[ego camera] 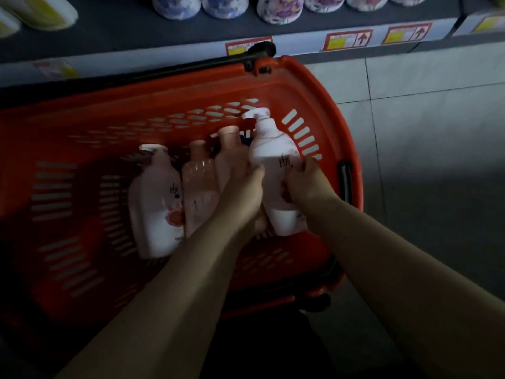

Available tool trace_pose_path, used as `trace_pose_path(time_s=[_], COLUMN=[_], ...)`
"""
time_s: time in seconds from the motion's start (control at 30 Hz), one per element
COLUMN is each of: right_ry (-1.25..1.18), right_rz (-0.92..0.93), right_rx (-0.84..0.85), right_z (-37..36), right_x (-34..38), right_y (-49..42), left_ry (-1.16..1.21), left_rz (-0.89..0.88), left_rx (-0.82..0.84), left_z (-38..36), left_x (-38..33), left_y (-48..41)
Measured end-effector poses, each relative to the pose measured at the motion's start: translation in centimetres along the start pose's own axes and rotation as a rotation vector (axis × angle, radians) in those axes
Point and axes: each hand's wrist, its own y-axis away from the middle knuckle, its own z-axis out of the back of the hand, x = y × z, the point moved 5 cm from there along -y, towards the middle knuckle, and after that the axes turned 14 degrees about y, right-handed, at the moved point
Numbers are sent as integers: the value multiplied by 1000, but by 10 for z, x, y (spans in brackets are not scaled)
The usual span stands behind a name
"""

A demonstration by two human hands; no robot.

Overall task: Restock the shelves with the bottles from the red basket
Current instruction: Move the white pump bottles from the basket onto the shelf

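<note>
1. Inside red basket [314,86], at its right end: right hand [308,184] fingers clamped on white pump bottle [276,170].
2. Left hand [243,187] fingers wrapped around neighbouring pink bottle [229,157].
3. Advice: lift both upright, clear of the rim.

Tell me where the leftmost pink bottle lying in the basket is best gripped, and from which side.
Grip the leftmost pink bottle across its broad mid-body, coming from above. It lies flat, cap pointing toward the shelf, its left flank clear but its right against a neighbouring bottle.
</note>
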Motion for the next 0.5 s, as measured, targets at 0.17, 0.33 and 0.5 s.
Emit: trace_pose_path(time_s=[0.17, 0.33, 0.5], right_ry=[-108, -200, -215], right_rz=[-43, 9, 94], right_rx=[147, 188, 259], right_z=[0, 12, 34], right_x=[-8, 1, 28], right_y=[-11, 15, 70], left_ry=[31, 80, 30], left_rz=[7, 29, -63], left_rx=[-13, 4, 42], left_z=[0, 12, 19], left_x=[14, 3, -34], left_y=[-17, 7, 64])
